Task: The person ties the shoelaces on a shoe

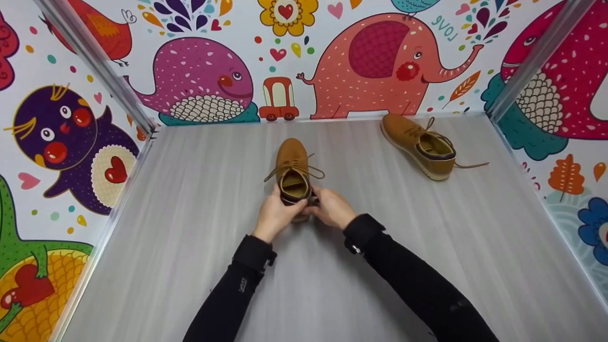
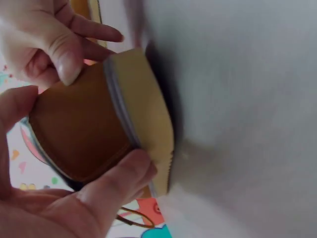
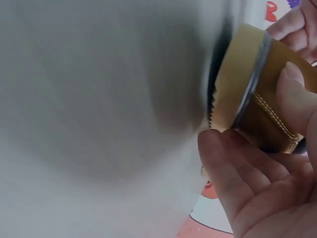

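A tan lace-up ankle boot [image 1: 292, 154] stands in the middle of the grey floor, toe pointing away, its laces tied in a bow. Around its heel from the left, my left hand [image 1: 276, 213] grips the collar with the thumb at the back rim. My right hand [image 1: 333, 209] holds the heel from the right side. In the left wrist view, the brown heel panel [image 2: 79, 124] and pale sole [image 2: 143, 109] show between both hands. The right wrist view has my right thumb on the heel and the fingers along the sole edge [image 3: 237, 74].
A second tan boot [image 1: 403, 135] stands at the back right near the wall, one lace [image 1: 472, 165] trailing on the floor. Printed panels with cartoon animals [image 1: 370, 66] and metal corner posts [image 1: 107, 71] enclose the floor at the back and sides.
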A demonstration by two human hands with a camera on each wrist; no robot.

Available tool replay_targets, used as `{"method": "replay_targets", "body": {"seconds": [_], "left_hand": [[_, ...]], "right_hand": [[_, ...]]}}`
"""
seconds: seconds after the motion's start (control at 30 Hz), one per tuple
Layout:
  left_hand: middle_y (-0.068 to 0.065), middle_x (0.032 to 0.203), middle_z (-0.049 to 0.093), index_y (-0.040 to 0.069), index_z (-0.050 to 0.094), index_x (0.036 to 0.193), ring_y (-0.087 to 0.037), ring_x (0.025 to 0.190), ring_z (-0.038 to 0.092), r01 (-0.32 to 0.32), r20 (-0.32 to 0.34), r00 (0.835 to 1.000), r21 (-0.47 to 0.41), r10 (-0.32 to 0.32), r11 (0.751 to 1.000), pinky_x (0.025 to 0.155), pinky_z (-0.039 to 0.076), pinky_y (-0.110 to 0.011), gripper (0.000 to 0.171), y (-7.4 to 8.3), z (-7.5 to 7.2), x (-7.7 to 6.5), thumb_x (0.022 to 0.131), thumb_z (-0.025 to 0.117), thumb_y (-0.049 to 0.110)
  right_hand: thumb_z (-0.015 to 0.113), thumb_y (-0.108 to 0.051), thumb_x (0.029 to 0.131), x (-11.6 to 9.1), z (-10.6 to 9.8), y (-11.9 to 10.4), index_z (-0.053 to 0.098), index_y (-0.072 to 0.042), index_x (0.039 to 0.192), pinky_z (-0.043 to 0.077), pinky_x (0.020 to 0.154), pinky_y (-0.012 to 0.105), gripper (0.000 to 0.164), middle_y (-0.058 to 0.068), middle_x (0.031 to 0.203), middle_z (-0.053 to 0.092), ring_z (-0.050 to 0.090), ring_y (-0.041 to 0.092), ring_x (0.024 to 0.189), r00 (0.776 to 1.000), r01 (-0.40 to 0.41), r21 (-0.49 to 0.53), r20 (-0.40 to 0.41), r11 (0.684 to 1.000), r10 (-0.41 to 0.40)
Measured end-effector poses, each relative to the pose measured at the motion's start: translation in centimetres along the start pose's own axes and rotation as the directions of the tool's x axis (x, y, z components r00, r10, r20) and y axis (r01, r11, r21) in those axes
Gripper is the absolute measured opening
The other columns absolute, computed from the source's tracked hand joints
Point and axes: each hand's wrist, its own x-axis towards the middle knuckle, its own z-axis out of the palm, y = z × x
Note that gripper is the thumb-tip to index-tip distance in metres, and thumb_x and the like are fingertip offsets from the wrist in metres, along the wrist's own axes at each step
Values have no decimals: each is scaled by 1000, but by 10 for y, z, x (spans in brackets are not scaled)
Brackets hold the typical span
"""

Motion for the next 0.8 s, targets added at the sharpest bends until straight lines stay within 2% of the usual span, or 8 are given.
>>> {"method": "replay_targets", "body": {"seconds": [0.1,0.23,0.4,0.53,0.67,0.73,0.8], "left_hand": [[-25,129,59,-3,39,146,-36,118,57,3,-35,999,9,-2,1000,100,43,-45,82,-1,-2,16,83,79,32],[-24,130,59,-2,39,145,-35,119,56,27,-44,999,28,-26,999,99,43,-44,81,-1,-3,32,84,77,34],[-25,138,52,-5,32,149,-36,125,51,63,-33,998,56,-61,996,103,40,-44,88,-1,-7,49,86,74,40],[-26,143,48,-5,29,151,-36,130,47,80,-36,996,54,-78,995,107,37,-44,90,-3,-11,56,87,73,40],[-27,147,42,-6,26,152,-36,134,42,91,-31,996,47,-89,995,109,34,-44,92,-3,-13,59,88,72,41],[-27,149,39,-7,25,152,-37,136,40,94,-27,995,42,-92,995,110,33,-44,93,-2,-12,58,89,71,42],[-28,150,37,-8,25,152,-38,137,39,88,-27,996,46,-86,995,111,32,-44,92,-2,-10,57,90,71,43]], "right_hand": [[75,-26,90,13,2,0,45,-3,146,46,98,42,68,19,129,62,58,34,118,1000,-1,-46,1,999,1],[71,-24,94,21,-1,4,45,3,145,48,95,42,64,21,128,62,60,34,115,1000,-7,-86,9,996,8],[67,-20,97,20,-23,15,50,2,141,49,93,41,52,16,131,62,62,31,113,1000,-29,-75,-9,997,28],[63,-14,98,13,-60,28,54,0,139,46,99,43,45,15,134,60,58,32,120,996,-63,-25,-59,998,62],[60,-11,98,3,-116,52,56,2,137,44,101,47,41,19,132,60,56,35,121,983,-102,-9,-153,995,100],[58,-10,98,-3,-145,69,58,3,134,43,100,49,38,21,130,61,56,36,119,966,-124,-39,-234,991,112],[58,-10,98,-12,-172,88,62,4,129,44,98,50,34,22,125,63,58,38,115,934,-167,-92,-334,982,127]]}}
